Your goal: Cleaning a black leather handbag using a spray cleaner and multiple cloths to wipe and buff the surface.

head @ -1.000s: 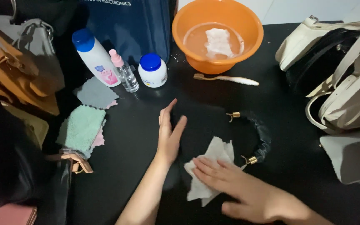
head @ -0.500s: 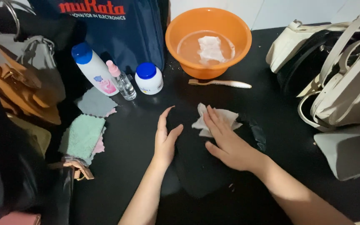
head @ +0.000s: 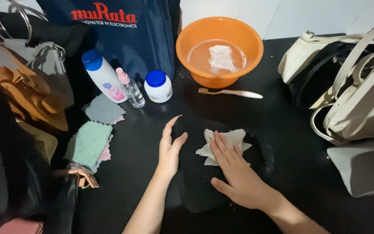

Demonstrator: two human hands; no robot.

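A black handbag (head: 195,190) lies flat on the black table in front of me. My right hand (head: 234,173) presses a crumpled white wipe (head: 234,139) flat against the bag's upper part, fingers stretched over the wipe. My left hand (head: 169,149) rests open on the bag's left edge, fingers together and thumb spread, holding nothing.
An orange basin (head: 195,41) of water with a white cloth in it stands at the back, a toothbrush (head: 230,92) before it. Left of it are a white bottle (head: 102,76), small spray bottle (head: 131,89) and white jar (head: 158,86). Folded cloths (head: 89,141) and bags lie left; cream bags (head: 360,99) lie right.
My right hand slid the white wipe from the bag's near lower part up and away across it, then back a little toward the middle. My left hand stayed on the bag's left edge.
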